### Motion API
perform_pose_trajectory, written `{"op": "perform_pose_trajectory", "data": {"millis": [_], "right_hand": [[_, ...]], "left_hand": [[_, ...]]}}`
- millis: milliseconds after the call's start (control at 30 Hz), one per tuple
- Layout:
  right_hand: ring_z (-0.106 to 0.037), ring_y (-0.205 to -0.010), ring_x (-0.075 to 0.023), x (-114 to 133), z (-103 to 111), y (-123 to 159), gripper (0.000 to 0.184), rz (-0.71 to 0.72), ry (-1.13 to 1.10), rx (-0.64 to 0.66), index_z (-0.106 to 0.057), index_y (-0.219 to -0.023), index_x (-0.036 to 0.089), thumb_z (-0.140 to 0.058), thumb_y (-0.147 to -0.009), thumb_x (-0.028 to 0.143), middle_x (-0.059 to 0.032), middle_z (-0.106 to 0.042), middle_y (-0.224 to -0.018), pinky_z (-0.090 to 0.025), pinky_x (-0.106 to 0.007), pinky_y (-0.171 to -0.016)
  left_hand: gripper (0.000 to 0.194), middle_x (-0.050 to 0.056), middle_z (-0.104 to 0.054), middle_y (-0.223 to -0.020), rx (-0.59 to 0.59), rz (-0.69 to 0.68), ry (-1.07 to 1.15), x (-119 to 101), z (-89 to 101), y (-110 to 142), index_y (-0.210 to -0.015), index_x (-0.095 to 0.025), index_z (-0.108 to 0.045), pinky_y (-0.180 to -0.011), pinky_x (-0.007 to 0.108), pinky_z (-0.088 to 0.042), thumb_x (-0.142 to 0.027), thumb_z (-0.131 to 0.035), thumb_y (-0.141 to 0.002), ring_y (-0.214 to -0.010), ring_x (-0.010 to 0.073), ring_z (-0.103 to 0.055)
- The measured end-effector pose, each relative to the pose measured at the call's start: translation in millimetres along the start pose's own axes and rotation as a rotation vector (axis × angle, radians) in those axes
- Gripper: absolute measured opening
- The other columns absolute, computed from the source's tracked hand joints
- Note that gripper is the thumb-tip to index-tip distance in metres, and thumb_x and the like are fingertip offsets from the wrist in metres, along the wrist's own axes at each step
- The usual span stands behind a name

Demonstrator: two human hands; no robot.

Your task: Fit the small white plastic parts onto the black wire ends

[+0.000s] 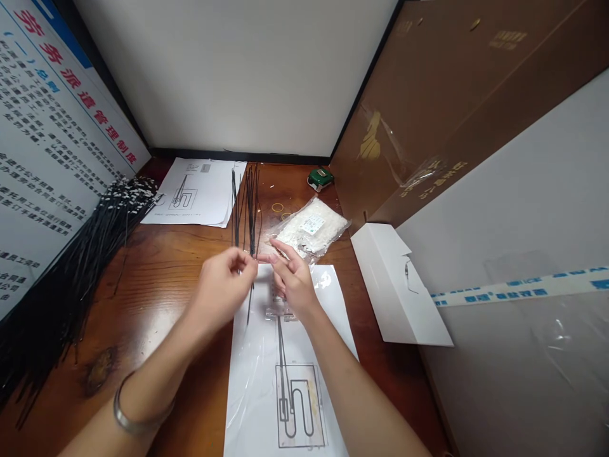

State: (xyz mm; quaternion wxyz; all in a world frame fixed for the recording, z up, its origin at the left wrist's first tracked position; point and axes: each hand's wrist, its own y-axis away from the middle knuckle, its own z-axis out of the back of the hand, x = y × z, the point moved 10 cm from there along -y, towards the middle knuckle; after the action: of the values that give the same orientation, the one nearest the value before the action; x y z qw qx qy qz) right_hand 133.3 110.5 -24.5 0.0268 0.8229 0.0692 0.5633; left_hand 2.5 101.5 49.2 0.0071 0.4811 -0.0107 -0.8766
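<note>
My left hand is closed in a pinch over the top edge of a printed sheet. Just to its right, my right hand has thumb and a finger pressed together while another finger reaches out, and the two sets of fingertips nearly meet. Whatever sits between them is too small to make out. A dark thin wire shows below the left fingertips; I cannot tell whether it is held. Behind the hands lie several black wires. Partly beneath my right hand is a small clear plastic bag.
A clear bag of white pieces lies beyond the hands, near a green tape measure. Stacked drawings lie at back left. A large bundle of black wires fills the left side. A white box stands right, beside a brown carton.
</note>
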Motion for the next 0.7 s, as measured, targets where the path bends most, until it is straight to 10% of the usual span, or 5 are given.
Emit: {"op": "perform_pose_trajectory", "data": {"millis": [300, 700], "right_hand": [[-0.022, -0.035, -0.0008, 2, -3, 3, 0.050, -0.070, -0.140, 0.034, -0.056, -0.115, 0.021, -0.074, -0.069, 0.032, 0.0013, -0.069, -0.076, -0.019, -0.018, -0.032], [-0.026, -0.033, -0.0010, -3, 3, -1, 0.023, -0.012, -0.040, -0.024, -0.059, -0.078, 0.018, -0.073, -0.069, 0.033, -0.0024, -0.072, -0.075, -0.021, -0.019, -0.032]], "left_hand": [[0.027, 0.000, -0.055, -0.063, 0.387, 0.231, -0.081, 59, -6.2, 110, -0.072, -0.020, -0.058, -0.054, 0.024, -0.034, -0.039, -0.046, -0.087, -0.058, 0.0147, -0.048], [0.020, 0.000, -0.066, -0.062, 0.478, 0.201, -0.434, 82, 29.3, 140, -0.062, -0.024, -0.066, -0.055, 0.025, -0.036, -0.036, -0.059, -0.076, -0.056, 0.0170, -0.057]]}}
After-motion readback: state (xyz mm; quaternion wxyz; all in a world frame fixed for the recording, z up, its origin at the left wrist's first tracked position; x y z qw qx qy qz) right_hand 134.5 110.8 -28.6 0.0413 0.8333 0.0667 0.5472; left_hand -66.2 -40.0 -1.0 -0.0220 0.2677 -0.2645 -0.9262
